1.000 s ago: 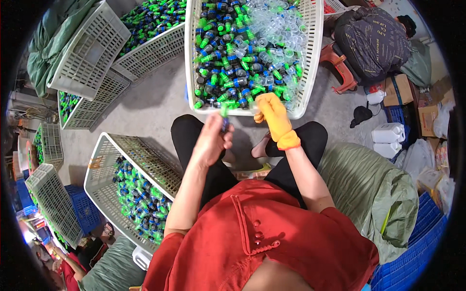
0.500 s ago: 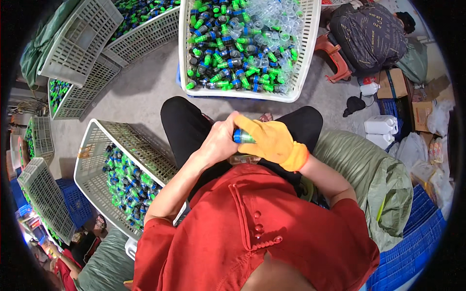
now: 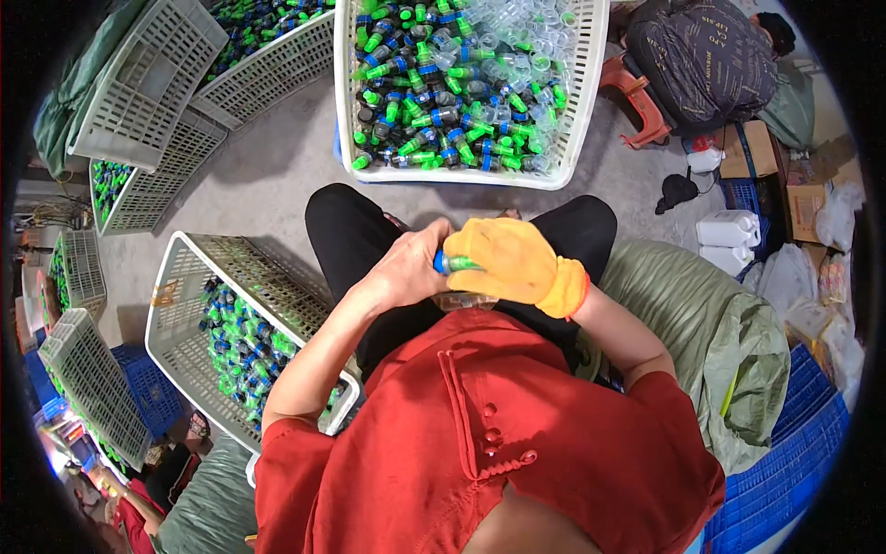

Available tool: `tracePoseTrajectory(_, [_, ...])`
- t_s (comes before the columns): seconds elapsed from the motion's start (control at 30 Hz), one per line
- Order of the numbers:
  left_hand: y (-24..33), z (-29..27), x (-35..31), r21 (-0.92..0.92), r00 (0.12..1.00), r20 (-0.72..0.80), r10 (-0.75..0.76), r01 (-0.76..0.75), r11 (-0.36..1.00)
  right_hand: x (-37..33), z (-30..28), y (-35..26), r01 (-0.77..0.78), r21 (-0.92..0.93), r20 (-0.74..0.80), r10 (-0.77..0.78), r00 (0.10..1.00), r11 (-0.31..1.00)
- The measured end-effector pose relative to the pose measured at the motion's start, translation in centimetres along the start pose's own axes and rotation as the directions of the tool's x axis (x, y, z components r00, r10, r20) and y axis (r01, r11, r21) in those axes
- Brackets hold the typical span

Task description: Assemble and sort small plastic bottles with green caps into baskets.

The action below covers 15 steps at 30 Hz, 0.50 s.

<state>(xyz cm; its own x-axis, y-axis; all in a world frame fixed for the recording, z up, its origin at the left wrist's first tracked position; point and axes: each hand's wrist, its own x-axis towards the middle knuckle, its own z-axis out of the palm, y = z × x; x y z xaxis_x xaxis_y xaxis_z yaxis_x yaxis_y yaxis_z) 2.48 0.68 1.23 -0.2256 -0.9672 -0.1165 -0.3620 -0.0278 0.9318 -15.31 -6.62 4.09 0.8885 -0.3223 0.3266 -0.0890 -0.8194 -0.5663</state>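
Observation:
Above my lap, both hands meet around a small bottle-shaped plastic piece [image 3: 449,264] with a blue band and a green end. My bare left hand [image 3: 408,266] closes round its blue end. My right hand [image 3: 513,264], in an orange-yellow knit glove, wraps the green end, and its fingers hide part of the piece. Just past my knees stands a white crate [image 3: 567,174] heaped with similar green, blue and dark pieces [image 3: 420,102], with clear plastic cups [image 3: 524,37] at its right side. Another tilted white crate [image 3: 166,319] by my left arm holds more of the capped pieces [image 3: 242,346].
More white slatted crates [image 3: 268,88] of such pieces line the far left. A red stool [image 3: 633,103] with a dark bag [image 3: 706,60] stands far right, near white jugs [image 3: 727,229]. Green sacking [image 3: 701,323] lies at my right. Another person's arm [image 3: 138,503] shows lower left.
The gloved hand has turned over the piece, its fingers now covering more of it. My left hand has shifted slightly down. The view has moved a little.

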Motion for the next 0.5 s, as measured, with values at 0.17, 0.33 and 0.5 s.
tracePoseTrajectory(0.17, [-2.6, 1.3, 0.2, 0.017, 0.995, 0.019, 0.098, -0.098, 0.995, -0.5, 1.5, -0.1, -0.072, -0.019, 0.047, 0.072, 0.996, 0.997])
tracePoseTrajectory(0.33, [-2.3, 2.8, 3.5, 0.520, 0.969, -0.231, -0.086, 0.198, 0.831, -2.4, 4.6, 4.5, -0.205, 0.170, -0.031, 0.213, 0.977, 0.964])
tracePoseTrajectory(0.5, [-4.2, 0.5, 11.0, 0.704, 0.876, -0.382, 0.295, 0.068, 0.707, 1.7, -0.5, 9.0, -0.702, 0.680, 0.358, 0.738, 0.572, 0.214])
